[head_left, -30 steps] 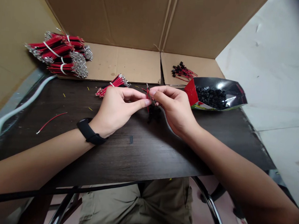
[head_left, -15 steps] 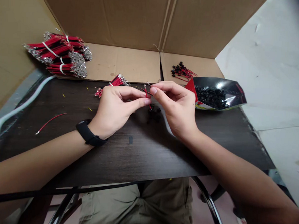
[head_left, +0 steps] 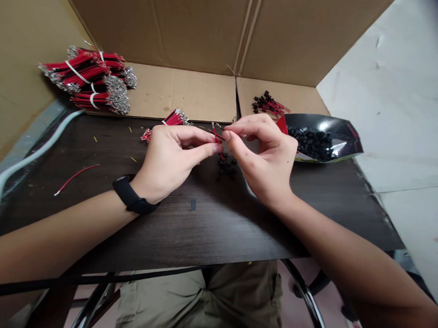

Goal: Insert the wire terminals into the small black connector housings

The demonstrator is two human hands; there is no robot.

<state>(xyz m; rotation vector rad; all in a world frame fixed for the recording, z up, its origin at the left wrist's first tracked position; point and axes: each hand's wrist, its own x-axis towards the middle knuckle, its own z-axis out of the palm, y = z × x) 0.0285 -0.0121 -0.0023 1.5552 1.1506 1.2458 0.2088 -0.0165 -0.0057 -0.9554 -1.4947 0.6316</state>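
My left hand (head_left: 175, 154), with a black band on its wrist, pinches a short red wire (head_left: 215, 132) between thumb and forefinger. My right hand (head_left: 266, 159) faces it, thumb and forefinger closed on a thin black wire (head_left: 217, 135) that crosses the red one. Small metal terminals show at the wires' upper ends. Just below the fingertips, several black plastic connector housings (head_left: 227, 167) lie on the dark table. Behind my left hand is a small tied bundle of red and black wires (head_left: 175, 117), partly covered by it.
Big tied wire bundles (head_left: 94, 79) are stacked at the back left. Wires with black connectors (head_left: 269, 104) lie on cardboard at the back right, near an open black bag (head_left: 343, 136) of housings. A loose red wire (head_left: 75, 178) and yellow scraps lie at the left.
My right hand has turned slightly, its fingers shifting a little to the right along the black wire. My left hand keeps its pinch on the red wire.
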